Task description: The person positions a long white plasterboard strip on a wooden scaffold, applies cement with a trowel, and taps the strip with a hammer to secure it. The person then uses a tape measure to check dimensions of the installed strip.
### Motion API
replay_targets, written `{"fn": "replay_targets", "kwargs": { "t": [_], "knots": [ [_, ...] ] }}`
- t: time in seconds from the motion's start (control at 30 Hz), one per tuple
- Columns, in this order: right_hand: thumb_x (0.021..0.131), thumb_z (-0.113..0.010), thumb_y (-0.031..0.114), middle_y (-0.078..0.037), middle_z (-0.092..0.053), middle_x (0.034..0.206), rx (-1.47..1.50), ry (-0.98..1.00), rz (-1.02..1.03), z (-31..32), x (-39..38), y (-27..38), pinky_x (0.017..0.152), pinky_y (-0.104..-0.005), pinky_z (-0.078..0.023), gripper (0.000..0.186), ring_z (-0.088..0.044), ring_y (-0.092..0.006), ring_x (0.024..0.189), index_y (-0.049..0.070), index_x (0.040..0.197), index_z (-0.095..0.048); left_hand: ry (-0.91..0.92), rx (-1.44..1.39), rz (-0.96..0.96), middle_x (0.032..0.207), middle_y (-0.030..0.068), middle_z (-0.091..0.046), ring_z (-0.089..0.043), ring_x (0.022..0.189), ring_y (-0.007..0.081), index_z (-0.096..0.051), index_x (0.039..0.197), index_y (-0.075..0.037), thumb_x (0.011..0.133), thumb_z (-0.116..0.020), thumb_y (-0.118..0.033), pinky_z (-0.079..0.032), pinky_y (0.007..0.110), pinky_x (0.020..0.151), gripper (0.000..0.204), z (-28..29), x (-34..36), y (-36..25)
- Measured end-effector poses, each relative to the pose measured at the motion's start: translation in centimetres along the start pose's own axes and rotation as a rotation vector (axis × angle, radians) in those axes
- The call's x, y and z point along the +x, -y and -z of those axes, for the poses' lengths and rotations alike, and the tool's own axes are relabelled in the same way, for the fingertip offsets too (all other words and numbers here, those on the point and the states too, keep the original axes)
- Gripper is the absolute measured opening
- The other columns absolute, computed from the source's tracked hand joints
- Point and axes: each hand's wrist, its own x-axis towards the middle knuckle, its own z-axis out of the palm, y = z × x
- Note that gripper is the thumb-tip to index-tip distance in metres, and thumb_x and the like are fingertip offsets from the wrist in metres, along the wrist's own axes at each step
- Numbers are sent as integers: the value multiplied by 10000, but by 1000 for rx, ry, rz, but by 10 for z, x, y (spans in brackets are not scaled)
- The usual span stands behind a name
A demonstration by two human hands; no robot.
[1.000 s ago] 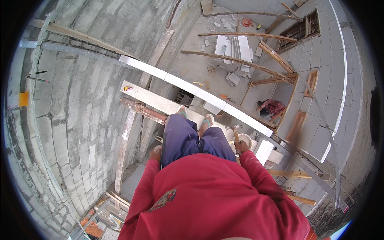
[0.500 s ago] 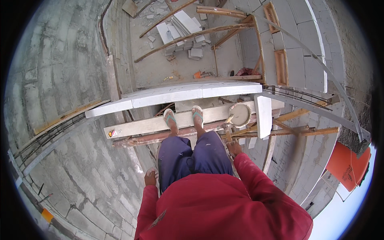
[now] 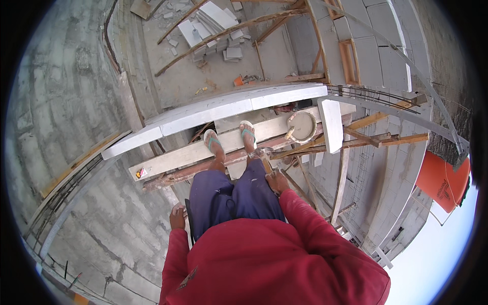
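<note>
My right hand [image 3: 276, 182] is wrapped round the wooden handle of a hammer [image 3: 263, 152], its metal head pointing away from me beside my right foot. Down by my left thigh hangs my left hand [image 3: 177, 217], fingers curled; what they hold, if anything, is hidden. My sandalled feet stand on a narrow pale plank [image 3: 175, 158]. On the plank to my right is a round bucket [image 3: 303, 127] of grey mix, with a tool handle [image 3: 290, 133] leaning at its near rim. An upright white block [image 3: 332, 125] stands right of the bucket.
A row of white blocks [image 3: 203, 115] forms a wall top just beyond the plank. Rough timber props [image 3: 376, 122] and a metal strip cross on the right. Below lie stacked white blocks [image 3: 216, 16]. An orange tank [image 3: 441, 180] sits at far right.
My right hand and the hammer have swung left, away from the bucket and closer to my right leg. The view has shifted and tilted slightly. My left hand still hangs by my thigh.
</note>
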Motion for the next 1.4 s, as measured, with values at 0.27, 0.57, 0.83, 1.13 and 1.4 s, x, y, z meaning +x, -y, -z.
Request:
{"fn": "replay_targets", "kwargs": {
  "t": [0.27, 0.57, 0.83, 1.13, 1.4],
  "knots": [
    [1000, -605, 522, -323, -680, 1310, 170, -92, 38, 0, -5, 0, 1084, -537, -498, 639, -643, -498, 1247, -29, 1322, -647, 60, 44, -148, 1224, 111, -733, -725, 1019, 217, -648, 1371, -50, 1083, -626, -301, -590, 357, 820, 383, -7, 41, -55],
    [964, -632, 541, -340, -673, 1334, 139, -175, -20, -70, 41, -93, 1102, -523, -484, 702, -621, -503, 1290, -56, 1335, -644, 32, 414, -551, 1299, 146, -736, -673, 1235, 233, -699, 1362, -2, 1078, -667, -348, -523, 361, 1040, 449, -4, 63, -114],
    [1008, -525, 504, -294, -712, 1285, -11, -116, 49, -108, 41, -127, 1080, -523, -507, 593, -640, -467, 1277, -3, 1212, -755, 152, 147, -346, 1289, 174, -718, -709, 1136, 221, -631, 1439, -25, 1096, -643, -327, -590, 326, 900, 458, 6, 67, -125],
    [1004, -536, 470, -290, -709, 1279, 346, -243, -146, -62, -10, -56, 1056, -535, -521, 561, -673, -489, 1195, 5, 1244, -740, 128, 315, -312, 1273, 145, -719, -733, 943, 203, -582, 1485, -33, 1088, -641, -328, -576, 324, 782, 498, 21, 90, -125],
    [963, -659, 499, -333, -691, 1295, 745, -345, -183, -72, -2, -41, 1050, -532, -509, 622, -662, -493, 1217, -35, 1283, -680, 183, 472, -299, 1294, 112, -708, -717, 998, 224, -586, 1478, -72, 1079, -628, -359, -552, 335, 795, 493, 10, 77, -208]
  ]
}}
